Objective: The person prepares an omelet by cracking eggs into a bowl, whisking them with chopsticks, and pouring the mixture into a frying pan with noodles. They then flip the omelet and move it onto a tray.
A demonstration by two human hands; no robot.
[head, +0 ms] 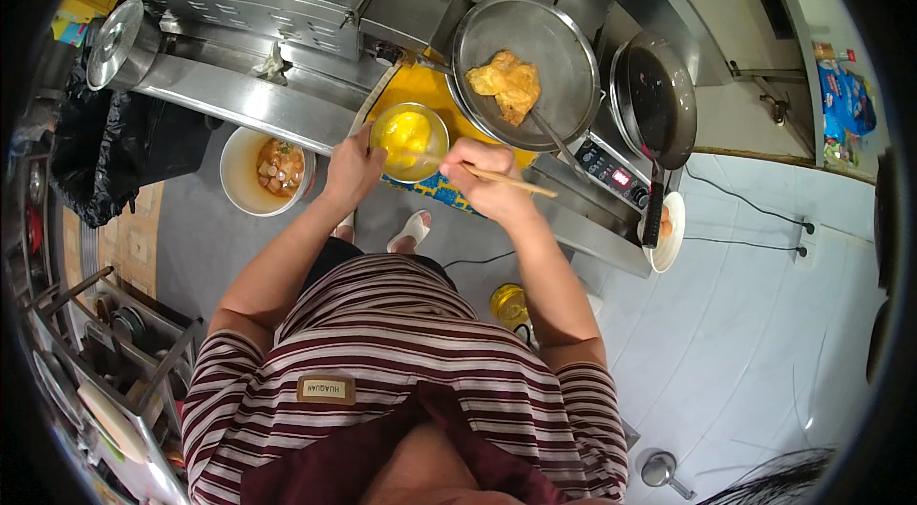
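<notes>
My left hand [356, 167] grips the left rim of a metal bowl [441, 129]. Yellow raw egg [407, 134] lies in the bowl, partly mixed. In my right hand [486, 175] is a pair of wooden chopsticks [519, 182], their tips reaching into the egg. Under the bowl lies a yellow and blue patterned cloth [387, 91]. Just beyond my right hand, a wide, round metal strainer [566, 61] holds a piece of golden fried egg [507, 86].
Right of the strainer stands a wok of dark liquid [648, 93], near a cooker control panel [609, 172]. A white plate [670, 247] with eggs sits at the counter's right end. Below left are a white bucket [233, 164] with liquid scraps and a black-lined bin [86, 147].
</notes>
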